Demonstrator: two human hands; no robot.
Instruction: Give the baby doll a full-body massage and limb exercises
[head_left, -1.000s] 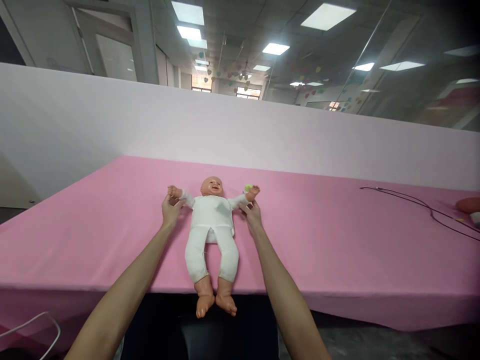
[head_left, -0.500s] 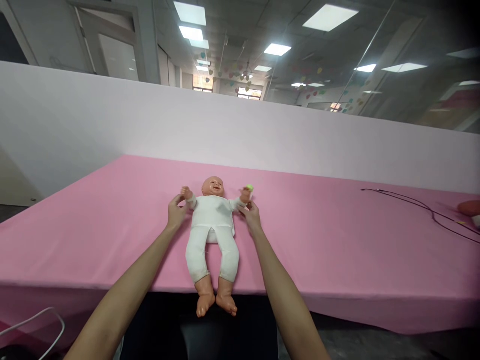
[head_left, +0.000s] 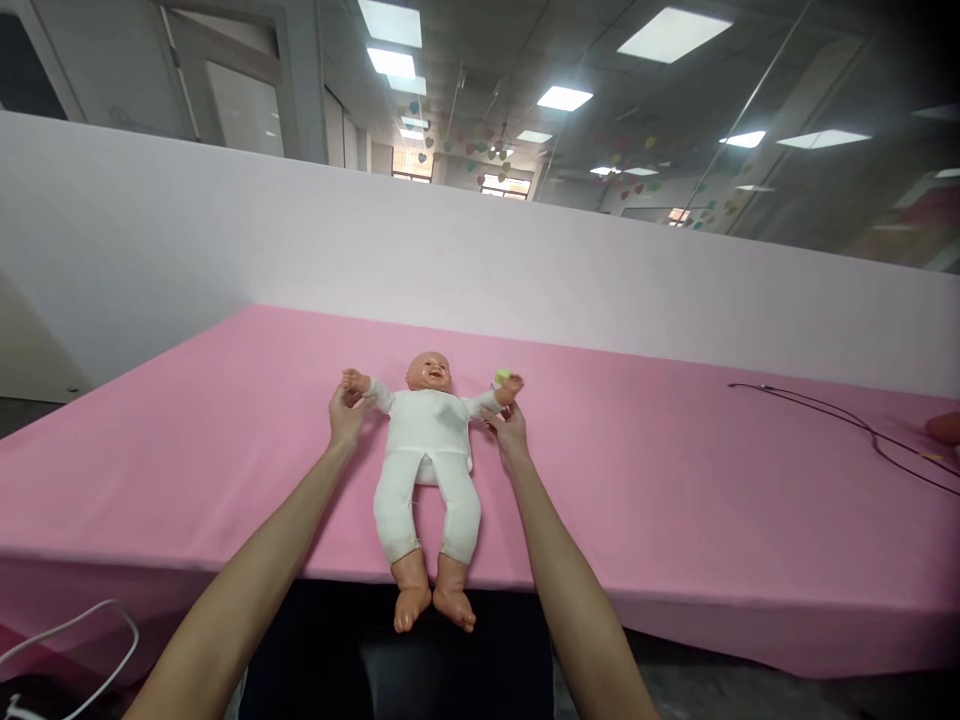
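Note:
A baby doll (head_left: pixel 429 425) in a white cloth suit lies on its back on the pink-covered table (head_left: pixel 645 480), feet over the front edge. My left hand (head_left: pixel 346 415) is closed on the doll's arm at the left, near its wrist. On the other side, my right hand (head_left: pixel 510 430) grips the doll's other arm at the wrist. Both doll arms are spread outward. Just behind the doll's right-side hand is a small yellow-green object (head_left: pixel 502 376), partly hidden, its kind unclear.
A thin dark cable (head_left: pixel 840 408) runs across the table's right side, close to an orange-brown object (head_left: pixel 943 428) cut off by the frame. Behind the table stands a white wall (head_left: pixel 487 260) with glass above. A white cable (head_left: pixel 124 640) hangs at lower left.
Both doll arms have moved outward with my hands, the left one further left and the right one to the right. The yellow-green object now shows beside the doll's hand.

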